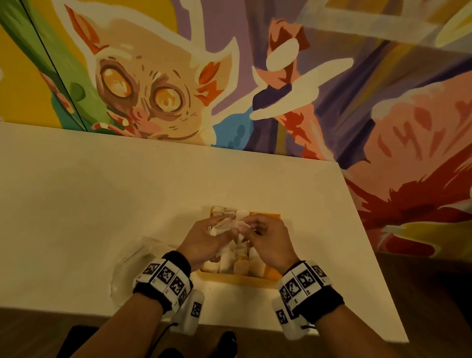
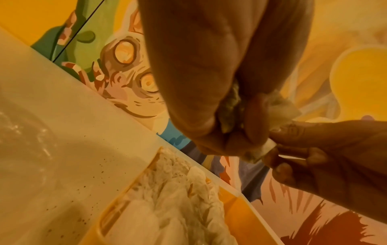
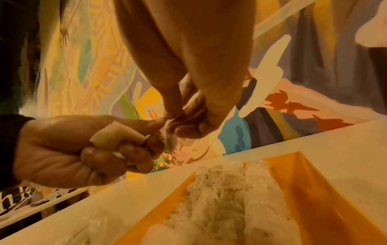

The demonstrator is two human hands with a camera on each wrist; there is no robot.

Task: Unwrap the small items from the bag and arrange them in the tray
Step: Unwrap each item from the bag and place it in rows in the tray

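Both hands hover over the orange tray [image 1: 271,273], which is packed with several small white pieces [image 1: 241,265]. My left hand [image 1: 218,229] grips a small pale wrapped item [image 1: 227,225] in its curled fingers. In the right wrist view the item [image 3: 117,134] shows as a pale block inside the left hand [image 3: 94,149]. My right hand [image 1: 252,229] pinches the thin wrapper at the item's end between thumb and fingertips [image 3: 173,114]. The left wrist view shows loose white wrapper [image 2: 282,106] sticking out between the two hands. The item's far side is hidden by fingers.
A crumpled clear plastic bag [image 1: 130,267] lies on the white table [image 1: 95,198], just left of the tray. The table's right edge [image 1: 367,240] and near edge are close to the tray. A painted mural wall stands behind the table.
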